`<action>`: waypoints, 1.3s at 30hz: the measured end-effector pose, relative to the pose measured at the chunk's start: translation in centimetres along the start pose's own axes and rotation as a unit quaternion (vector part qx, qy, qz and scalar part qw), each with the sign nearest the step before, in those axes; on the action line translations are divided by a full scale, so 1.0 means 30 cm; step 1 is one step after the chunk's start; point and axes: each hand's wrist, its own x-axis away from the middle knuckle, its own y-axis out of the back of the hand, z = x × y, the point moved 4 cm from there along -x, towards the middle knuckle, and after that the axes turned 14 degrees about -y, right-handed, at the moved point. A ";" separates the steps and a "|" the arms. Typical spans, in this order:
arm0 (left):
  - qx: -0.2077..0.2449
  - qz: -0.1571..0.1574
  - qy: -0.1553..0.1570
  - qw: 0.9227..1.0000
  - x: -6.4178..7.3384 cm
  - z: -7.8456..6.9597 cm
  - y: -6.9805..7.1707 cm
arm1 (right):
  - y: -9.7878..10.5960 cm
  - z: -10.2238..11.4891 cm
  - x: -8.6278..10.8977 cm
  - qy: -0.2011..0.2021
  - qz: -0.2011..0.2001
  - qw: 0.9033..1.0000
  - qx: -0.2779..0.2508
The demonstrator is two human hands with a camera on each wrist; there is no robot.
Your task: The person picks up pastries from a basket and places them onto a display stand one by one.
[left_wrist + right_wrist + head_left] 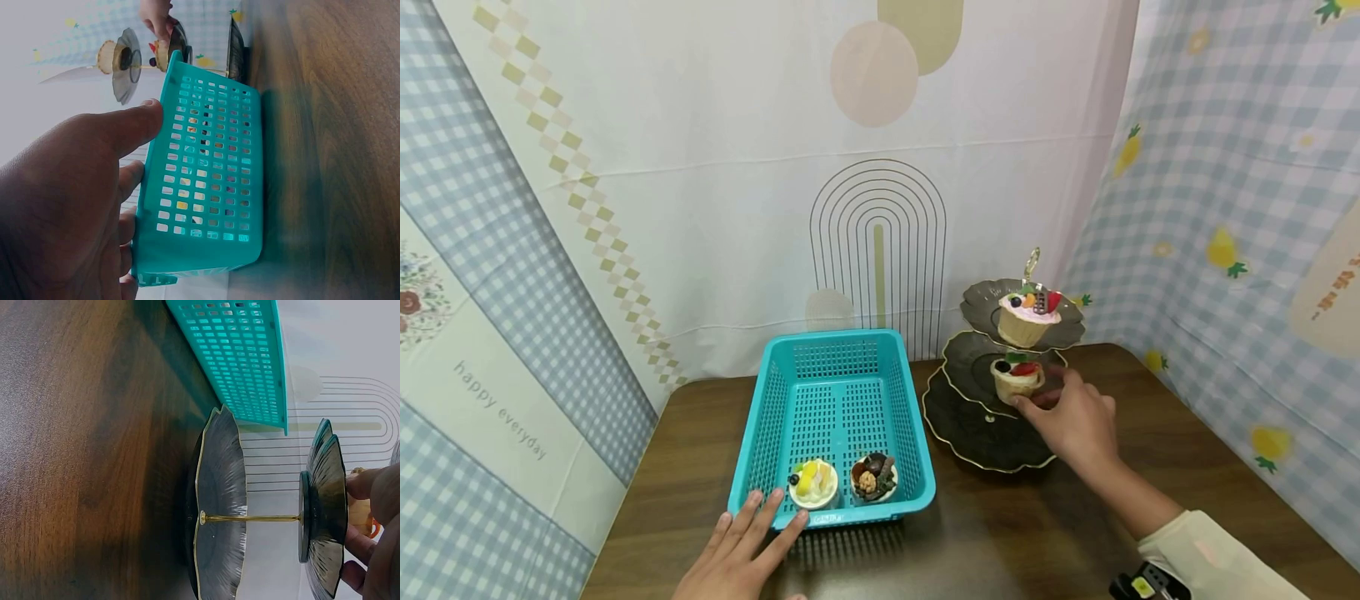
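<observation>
My right hand [1078, 421] is at the middle tier of a three-tier stand, thumb and fingers around a fruit cupcake [1013, 385] topped with red fruit and a dark berry. In the right wrist view its fingertips [359, 484] sit on either side of the cupcake's pale base. On the top tier [981, 310] stands another cupcake [1024, 327] with pink cream and fruit. My left hand [737, 546] rests at the front rim of a turquoise basket [922, 433], fingers extended. Inside, near that rim, are a yellow-fruit cupcake [814, 485] and a chocolate-and-nut one [874, 479].
The stand's dark bottom tier [992, 446] has a gold scalloped edge and stands right of the basket on a brown wooden table [685, 467]. A patterned white cloth [715, 250] hangs behind, with blue checked cloth [1232, 167] at the sides.
</observation>
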 end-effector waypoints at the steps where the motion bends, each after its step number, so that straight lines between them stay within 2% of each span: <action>1: 0.001 0.001 0.001 1.000 0.000 -0.001 0.001 | 0.002 0.001 0.002 0.002 -0.001 1.000 0.000; 8: 0.007 0.011 0.005 1.000 -0.008 -0.002 0.007 | 0.030 0.022 0.042 0.017 -0.033 0.999 -0.008; 10: 0.006 0.013 0.005 1.000 -0.012 -0.002 0.009 | 0.034 0.035 0.057 0.028 -0.027 0.999 -0.021; 14: 0.004 0.014 0.006 1.000 -0.015 -0.003 0.013 | 0.023 0.076 0.090 0.079 0.024 0.995 -0.061; 18: 0.002 0.015 0.008 1.000 -0.014 -0.004 0.015 | -0.001 0.122 0.118 0.141 0.094 0.982 -0.081; 21: 0.004 0.013 0.010 1.000 -0.013 -0.007 0.016 | -0.019 0.149 0.131 0.170 0.128 0.974 -0.077; 32: 0.001 0.009 0.007 1.000 -0.014 -0.012 0.011 | -0.068 0.230 0.161 0.266 0.180 0.946 -0.040; 39: -0.004 0.007 0.002 1.000 -0.008 -0.014 0.010 | -0.126 0.292 0.173 0.287 0.240 0.927 0.007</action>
